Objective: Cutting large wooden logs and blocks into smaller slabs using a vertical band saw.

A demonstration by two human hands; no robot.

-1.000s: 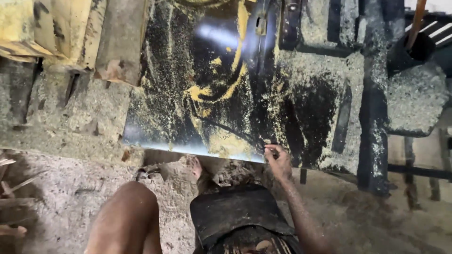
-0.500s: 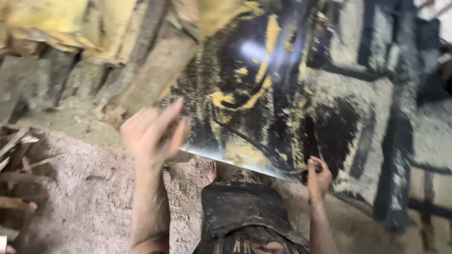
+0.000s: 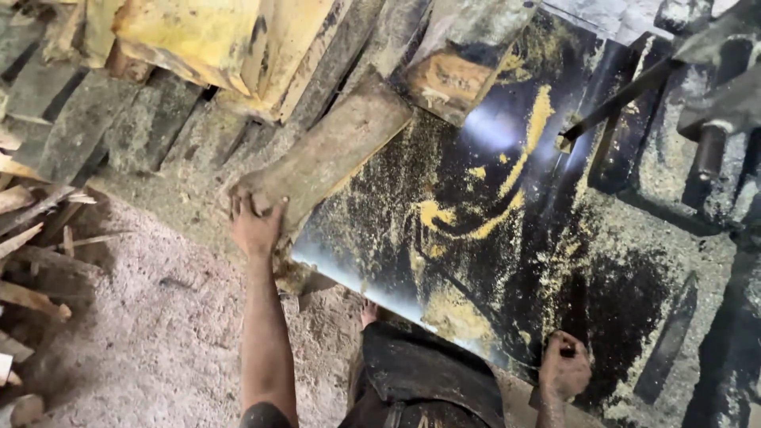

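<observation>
Leftmost, loose wood scraps (image 3: 32, 261) lie on the sawdust floor (image 3: 158, 333), well apart from the work. Next, the left hand (image 3: 255, 226) has its fingers (image 3: 238, 208) curled together over the near end of a rough plank (image 3: 329, 158), which lies tilted with that end at the edge of the dark metal surface (image 3: 507, 261) and its far end toward the stacked timber (image 3: 214, 40). To handle it well, I judge the grip should sit square on the end so the plank slides flat instead of twisting, with fingertips kept off the sharp sheet edge. Yellow sawdust (image 3: 476, 222) streaks the sheet and may let the wood skid, so a slow, steady pull suits. Further right, the right hand (image 3: 564, 368) is closed on the near edge of the sheet, bracing it; that hold looks worth keeping firm.
</observation>
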